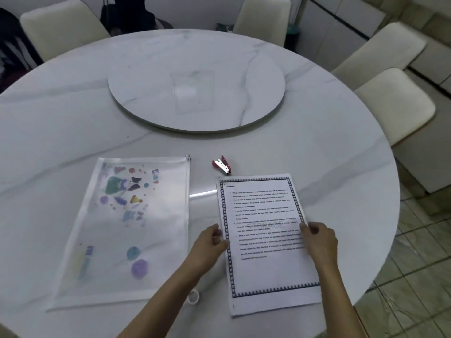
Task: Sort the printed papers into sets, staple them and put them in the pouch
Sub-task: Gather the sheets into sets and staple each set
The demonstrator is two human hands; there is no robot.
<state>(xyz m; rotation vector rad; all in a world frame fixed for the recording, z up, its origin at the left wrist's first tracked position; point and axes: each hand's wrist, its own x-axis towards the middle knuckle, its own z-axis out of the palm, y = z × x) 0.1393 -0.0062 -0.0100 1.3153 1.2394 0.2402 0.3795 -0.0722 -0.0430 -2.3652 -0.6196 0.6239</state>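
Fingers of the left hand curl in against the left edge of the printed papers and pinch it about halfway down the sheet. At 3 o'clock from them, across the page, the right hand grips the right edge at much the same height, its thumb lying on the top sheet; its other fingers are partly hidden behind the edge. The papers lie between the two hands on the white marble worktop, at about 5 o'clock of its round top. The top page shows lines of text inside a dark patterned border. Whether the stack lies flat or is raised a little I cannot tell.

Just beyond the papers' upper left corner, at about 12 o'clock from the left hand, lies a small red stapler, apart from the papers. At 9 o'clock from the left hand lies the pouch, flat, translucent, printed with coloured figures, its zip pull at its far right corner.

A small white ring lies beside the left forearm. A round turntable sits at the worktop's centre with a clear plastic piece on it. Cream chairs stand round the far side from 10 to 3 o'clock.
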